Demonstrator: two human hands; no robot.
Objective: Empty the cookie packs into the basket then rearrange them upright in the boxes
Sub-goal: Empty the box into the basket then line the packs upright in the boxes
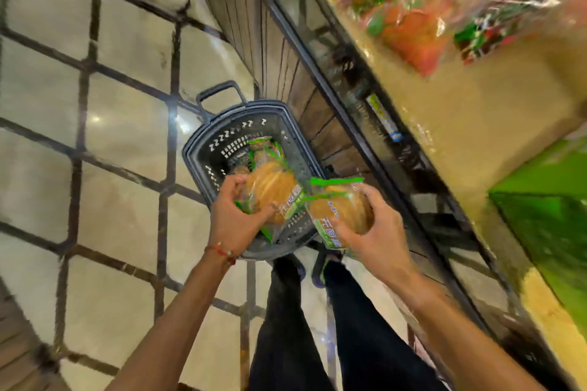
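Item, lower centre of the frame: left hand (233, 211), fingers curled round one end of a clear, green-edged plastic pack of round golden cookies (270, 189), which hung above the open mouth of the basket. Item, just to its right: right hand (373, 233), cupped round a second pack of the same kind (336, 209), which sat over the basket's right-hand rim rather than its mouth. Item, beneath both: dark grey slotted plastic shopping basket (193, 152) on the pale tiled floor (120, 200), further green-edged packs (265, 149) lying inside. Item, upper right: yellow shelf (476, 111) of wrapped goods, blurred. Handling note: the right pack probably wanted bringing leftward before release; both were best lowered close and let go gently, since the cookies looked brittle, with no squeezing at the middle.
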